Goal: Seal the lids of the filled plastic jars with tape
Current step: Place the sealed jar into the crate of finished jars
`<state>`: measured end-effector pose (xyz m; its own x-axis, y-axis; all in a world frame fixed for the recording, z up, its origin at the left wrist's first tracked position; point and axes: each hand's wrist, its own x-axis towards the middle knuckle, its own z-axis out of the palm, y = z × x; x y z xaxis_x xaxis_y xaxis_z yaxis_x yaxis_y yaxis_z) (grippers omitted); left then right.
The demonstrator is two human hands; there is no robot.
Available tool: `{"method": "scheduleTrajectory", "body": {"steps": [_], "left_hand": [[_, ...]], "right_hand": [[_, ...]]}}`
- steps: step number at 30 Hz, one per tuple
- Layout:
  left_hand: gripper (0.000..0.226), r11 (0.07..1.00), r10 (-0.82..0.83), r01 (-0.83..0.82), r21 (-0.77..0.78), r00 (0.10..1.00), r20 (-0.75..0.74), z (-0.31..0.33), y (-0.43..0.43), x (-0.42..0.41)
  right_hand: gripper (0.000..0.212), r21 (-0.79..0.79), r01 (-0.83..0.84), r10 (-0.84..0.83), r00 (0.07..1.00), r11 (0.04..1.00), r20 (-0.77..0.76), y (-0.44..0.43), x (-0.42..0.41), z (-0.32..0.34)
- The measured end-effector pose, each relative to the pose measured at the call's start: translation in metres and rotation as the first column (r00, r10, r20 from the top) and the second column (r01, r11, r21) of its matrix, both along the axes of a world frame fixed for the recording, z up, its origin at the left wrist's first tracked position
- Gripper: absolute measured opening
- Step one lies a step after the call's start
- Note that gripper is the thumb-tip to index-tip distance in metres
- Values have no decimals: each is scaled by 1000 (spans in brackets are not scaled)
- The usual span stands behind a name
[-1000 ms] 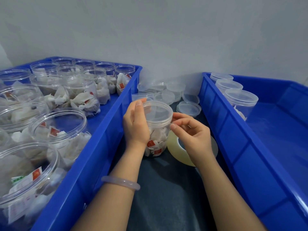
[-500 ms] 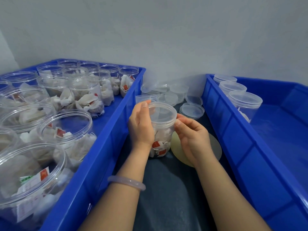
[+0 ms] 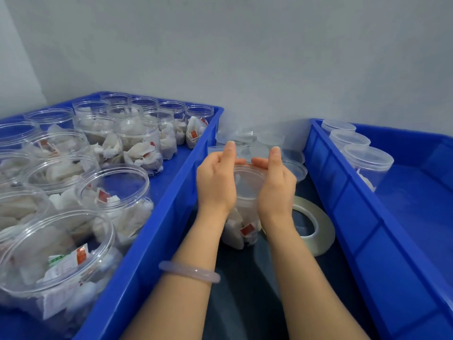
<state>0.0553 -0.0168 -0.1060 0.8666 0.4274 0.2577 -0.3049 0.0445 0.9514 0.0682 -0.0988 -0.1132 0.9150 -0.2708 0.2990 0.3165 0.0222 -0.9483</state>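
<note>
A clear plastic jar (image 3: 242, 229) filled with white sachets stands on the dark table between two blue bins, with a clear lid (image 3: 246, 182) on top. My left hand (image 3: 215, 177) grips the lid's left side and my right hand (image 3: 275, 180) grips its right side, fingers curled round the rim. Both thumbs point up and away. A roll of clear tape (image 3: 311, 225) lies flat on the table just right of the jar, untouched by either hand.
The left blue bin (image 3: 157, 241) holds several open filled jars (image 3: 115, 192). In the right blue bin (image 3: 343, 204), three lidded jars (image 3: 367, 163) stand at the far end. Loose clear lids (image 3: 257, 143) lie on the table beyond my hands, against the grey wall.
My right hand left the jar's side near the tape roll and moved up onto the lid's right rim. The left hand shifted onto the lid's left rim. The tape roll is now fully visible.
</note>
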Motion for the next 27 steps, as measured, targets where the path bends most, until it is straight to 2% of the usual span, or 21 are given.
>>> {"method": "scheduleTrajectory", "body": {"steps": [2,4,6,8,9,10,12,14,15,17,19,21,22,24,26,27], "left_hand": [[29,1000,13,-13,-16,1000,-18,-1,-2,0],[31,992,-116,113,-51,992,-53,2,0,-4],[48,976,-216,212,-51,971,-101,5,6,-9],[51,990,-138,141,11,980,-144,5,7,-12],[50,997,-54,63,54,987,-152,6,6,-13],[48,996,-23,34,77,990,-139,6,4,-14],[45,983,-180,181,4,980,-82,4,1,-17],[38,938,-347,347,10,938,-14,2,2,-19],[34,939,-343,343,41,939,2,2,1,-19],[36,982,-191,191,11,981,18,-3,-2,-17],[39,996,-85,86,-40,996,26,-2,-7,-19],[39,989,-139,141,-36,989,54,-4,-7,-19],[39,971,-236,238,-30,970,61,-6,-4,-20],[42,916,-401,401,6,914,58,-6,3,-23],[40,927,-372,366,87,925,80,-9,2,-23],[36,951,-303,294,96,947,106,-10,-2,-23]], "right_hand": [[40,-10,-21,21,1000,1000,-13,0,2,1],[37,-5,-128,128,990,992,-56,-3,1,6],[52,-139,-184,171,980,973,-103,-9,-1,7],[63,-236,-77,64,996,969,-63,-17,-5,10],[59,-176,-68,61,997,982,-44,-20,-10,12],[50,-70,-128,125,991,989,-46,-22,-14,13],[40,68,-290,293,955,955,-41,-23,-21,12],[41,50,-348,347,937,936,29,-23,-23,10],[38,58,-355,354,935,933,37,-22,-24,11],[40,70,-333,332,943,940,24,-22,-23,11],[24,49,-247,245,969,968,45,-20,-24,10],[21,65,-93,86,991,994,100,-19,-27,6],[28,73,-77,70,993,994,98,-20,-30,5],[45,16,-221,219,973,975,79,-24,-37,1],[49,-59,-320,323,945,946,45,-27,-40,0],[41,-69,-302,305,952,951,35,-28,-39,0]]}}
